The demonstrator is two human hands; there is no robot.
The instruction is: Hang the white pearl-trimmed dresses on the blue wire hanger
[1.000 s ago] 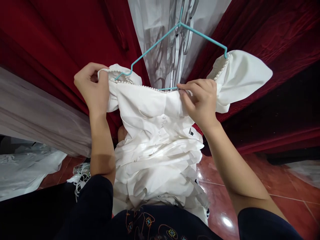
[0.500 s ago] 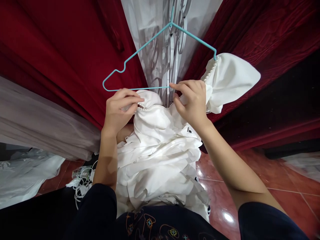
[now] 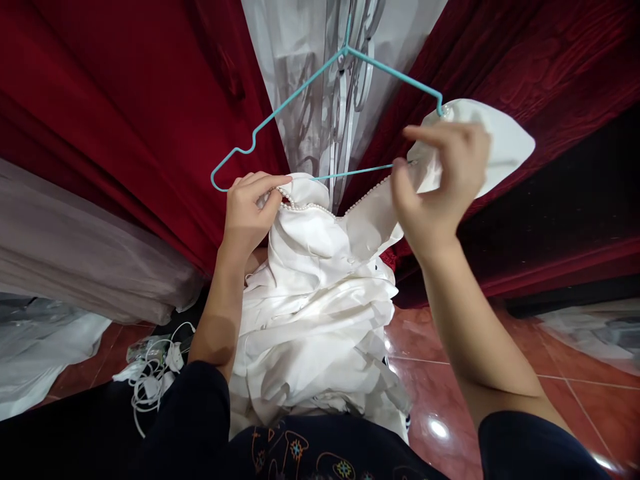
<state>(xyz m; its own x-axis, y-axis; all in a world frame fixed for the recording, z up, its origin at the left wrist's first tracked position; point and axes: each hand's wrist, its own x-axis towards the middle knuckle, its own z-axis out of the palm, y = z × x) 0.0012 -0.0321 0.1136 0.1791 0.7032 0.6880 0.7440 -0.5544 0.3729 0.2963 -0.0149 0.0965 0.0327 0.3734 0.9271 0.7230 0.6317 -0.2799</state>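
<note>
A white dress with pearl trim along its neckline lies gathered in front of me. Above it hangs a light blue hanger, its right shoulder end inside the puffed right sleeve. My left hand is closed on the pearl-edged left part of the dress, by the hanger's bottom bar. The hanger's left end sticks out bare beyond that hand. My right hand, a little blurred, has thumb and fingers apart in front of the right sleeve; whether it touches the cloth I cannot tell.
Dark red drapery hangs on the left and more red fabric on the right. White metal scrollwork stands behind the hanger. White cables lie at lower left, and reddish tiles cover the floor.
My right hand has moved right and up from the neckline to the right sleeve, its fingers spreading. The left hand stays at the left pearl edge; the hanger has shifted slightly right.
</note>
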